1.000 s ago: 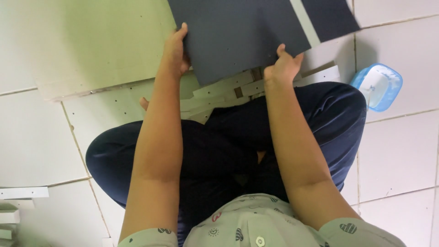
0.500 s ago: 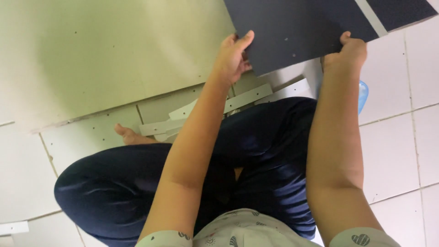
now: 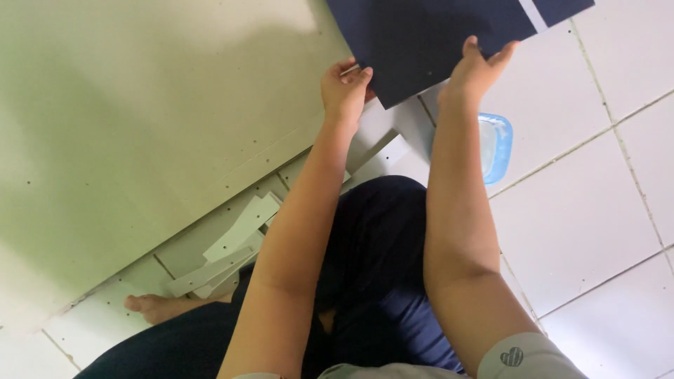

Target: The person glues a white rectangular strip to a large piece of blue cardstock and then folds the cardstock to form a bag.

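Head view, left hand (image 3: 345, 88) pinching dark panel's (image 3: 428, 38) near corner, right hand (image 3: 477, 67) spread, seemingly gripping its edge.

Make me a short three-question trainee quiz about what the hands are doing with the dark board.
1. True or false: both hands grip the dark board.
2. What lies on the tiled floor just right of the right forearm? A) blue plastic container B) red cup C) hammer
3. Fill in: the large pale panel lies to the person's ____.

Key:
1. True: left hand and right hand hold its near edge.
2. A, the blue plastic container.
3. Left.
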